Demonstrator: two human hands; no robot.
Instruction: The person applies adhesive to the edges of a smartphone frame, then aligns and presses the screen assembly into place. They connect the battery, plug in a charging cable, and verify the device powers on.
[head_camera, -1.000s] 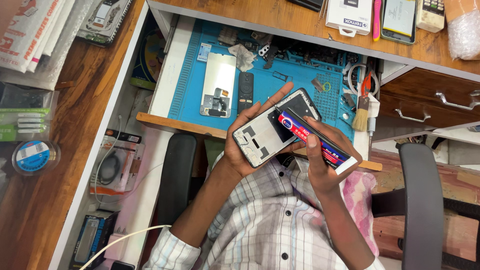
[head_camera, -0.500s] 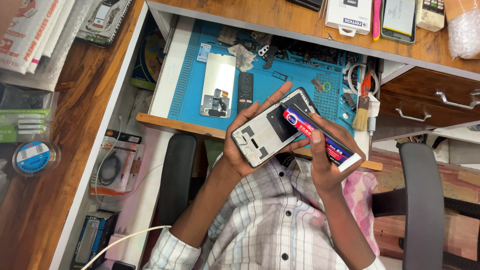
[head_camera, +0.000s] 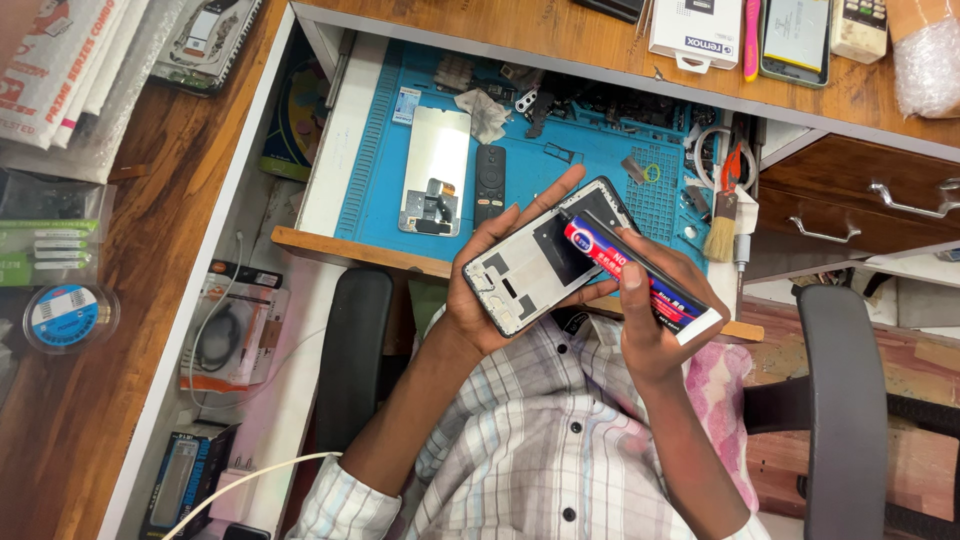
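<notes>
The left hand (head_camera: 480, 290) curls its fingers around an opened phone frame (head_camera: 545, 258) held above the blue work mat (head_camera: 600, 165); the right hand (head_camera: 645, 320) pinches a glue tube (head_camera: 635, 275), its tip touching the frame's upper edge.

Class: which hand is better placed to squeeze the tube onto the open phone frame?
Probably the right hand: it grips the glue tube, its tip at the phone frame top edge. The left hand cradles the frame from below.

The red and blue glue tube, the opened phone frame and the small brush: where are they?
Red and blue glue tube (head_camera: 628, 268), head view, label middle.
Opened phone frame (head_camera: 525, 275), head view, inner plate.
Small brush (head_camera: 719, 240), head view, bristles.
</notes>
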